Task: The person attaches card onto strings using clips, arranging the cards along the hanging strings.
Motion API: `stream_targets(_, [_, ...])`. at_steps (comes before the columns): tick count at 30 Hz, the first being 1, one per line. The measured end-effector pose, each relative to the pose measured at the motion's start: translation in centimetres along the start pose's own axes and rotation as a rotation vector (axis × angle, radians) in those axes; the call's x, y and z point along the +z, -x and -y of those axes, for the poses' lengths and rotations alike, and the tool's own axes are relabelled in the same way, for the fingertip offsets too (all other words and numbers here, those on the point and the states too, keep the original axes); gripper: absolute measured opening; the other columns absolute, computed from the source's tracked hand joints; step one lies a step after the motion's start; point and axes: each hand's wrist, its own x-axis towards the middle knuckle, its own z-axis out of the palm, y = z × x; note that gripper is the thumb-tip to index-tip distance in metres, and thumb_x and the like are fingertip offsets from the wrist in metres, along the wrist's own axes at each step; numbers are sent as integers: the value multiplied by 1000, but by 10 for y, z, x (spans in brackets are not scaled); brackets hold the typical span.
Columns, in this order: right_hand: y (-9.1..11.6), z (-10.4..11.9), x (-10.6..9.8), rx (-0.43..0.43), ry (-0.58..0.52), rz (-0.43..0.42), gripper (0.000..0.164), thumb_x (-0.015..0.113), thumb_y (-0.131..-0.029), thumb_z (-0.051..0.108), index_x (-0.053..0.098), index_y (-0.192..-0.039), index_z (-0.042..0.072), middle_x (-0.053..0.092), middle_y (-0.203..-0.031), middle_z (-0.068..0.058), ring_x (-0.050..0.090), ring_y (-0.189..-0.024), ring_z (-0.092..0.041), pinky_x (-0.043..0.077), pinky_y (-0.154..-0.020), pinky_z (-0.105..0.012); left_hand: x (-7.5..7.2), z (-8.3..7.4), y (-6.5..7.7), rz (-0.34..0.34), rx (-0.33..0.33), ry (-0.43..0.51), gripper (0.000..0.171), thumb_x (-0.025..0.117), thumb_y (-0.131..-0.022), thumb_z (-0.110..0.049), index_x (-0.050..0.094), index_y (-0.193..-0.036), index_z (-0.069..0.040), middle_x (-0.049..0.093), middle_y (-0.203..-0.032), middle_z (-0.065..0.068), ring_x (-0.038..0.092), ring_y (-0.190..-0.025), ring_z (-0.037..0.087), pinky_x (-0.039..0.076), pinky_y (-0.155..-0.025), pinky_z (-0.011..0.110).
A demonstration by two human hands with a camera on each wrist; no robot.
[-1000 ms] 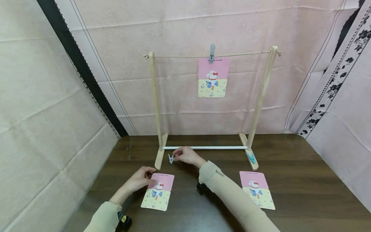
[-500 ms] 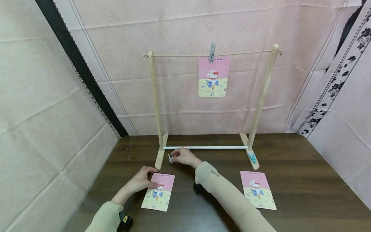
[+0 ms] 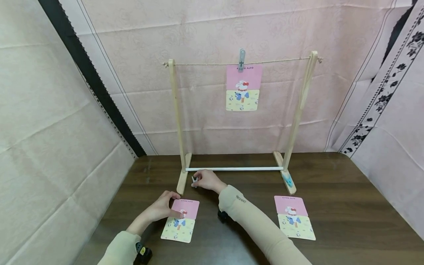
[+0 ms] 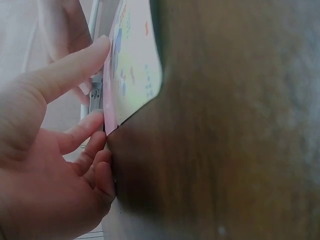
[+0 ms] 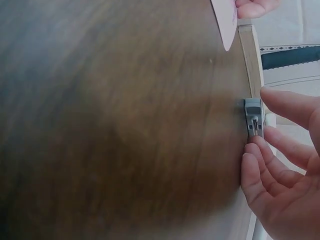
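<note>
Firstly, a counter [image 3: 347, 206] with a dark brown wood grain is noted, backed by creased pale cloth [image 3: 139, 48]. A frame [image 3: 177, 117] of slender, round-ended wooden bars is stood on it, braced by a smooth white rod [image 3: 241, 169] and strung with thin cord [image 3: 205, 64]. From the cord, a hanging card [image 3: 242, 103] is held upright by a grey clothespin [image 3: 241, 60], pink end uppermost.

The left hand [image 3: 161, 207] is lowered to the left card [image 3: 179, 233], which is laid flat at the near left. Its grip is apart: the thumb is extended over the printed face and the fingers are set at the far left corner. By the right hand [image 3: 208, 180], reached forward, a small clothespin [image 5: 254, 117] of grey plastic with a metal spring is pinched between thumb and fingers, just beside the frame's left foot; its forked end is pointed away from the person.

The left card's long axis is run away from the person, pink end farthest, leaning slightly right.
</note>
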Motion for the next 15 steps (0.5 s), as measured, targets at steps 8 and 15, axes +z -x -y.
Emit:
stream_targets(8, [0,4,4,28,28,-1,43,82,-86,27,69,-121,6,60,-76,5,55,-65,-9,46,-67,-26,-1,-2,4,19,16,-20,67,96,-66,-20,58,-119,-2,48,-121,12,49,-111,30,41,-97,49])
stream_targets(15, [-1,4,5,66,44,-22,52,84,-83,32,66,-123,3,61,-76,4,56,-64,-10,48,-66,-26,-1,-4,3,24,18,-27,67,96,-66,-19,58,-119,-2,48,-121,12,49,-111,30,40,-97,51])
